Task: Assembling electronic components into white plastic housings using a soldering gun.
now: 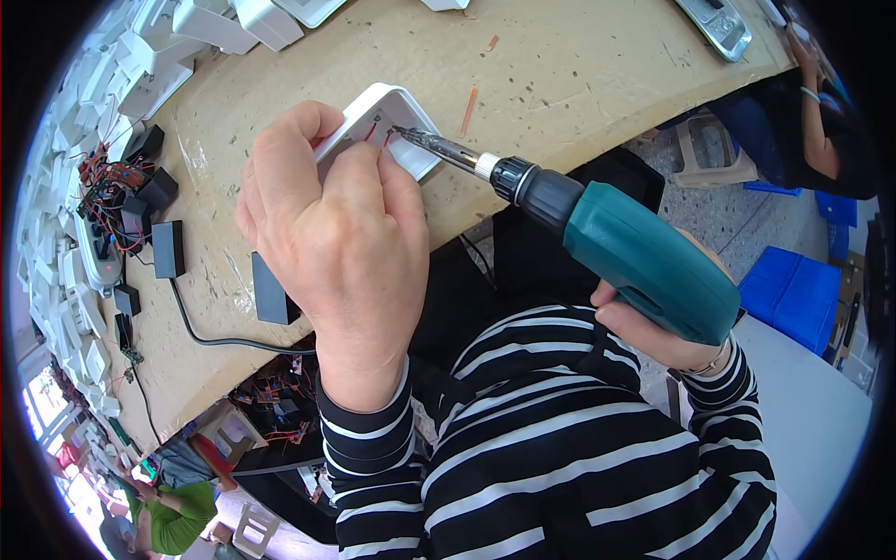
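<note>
White housing point(381, 105): is lying tilted above the near edge of the table point(560, 84), open side up; the left hand is covering its near wall.
Left hand point(341, 219): is closing its fingers around the white housing, some dipping inside; those tips are partly hiding behind one another and the wall.
Right hand point(653, 338): is wrapping around the handle of the power screwdriver point(644, 261); the thumb is showing, while the other fingers are mostly hiding beneath the green body, so pressure on a trigger cannot be told.
Screwdriver tip: is pointing into the white housing; whether it is touching a screw is too small to tell.
Red wires point(371, 129): are showing inside the housing, their ends hard to make out.
Black block point(168, 249): is resting toward the table's left end; a second block point(271, 289) is partly disappearing behind the left hand, near the near edge.
Black cable point(219, 342): is running toward the left wrist and passing out of sight there.
White housings point(215, 23): are piling along the far left edge, cut off by the picture's rim.
Metal tray point(723, 28): is lying near the right end, also cut off.
</note>
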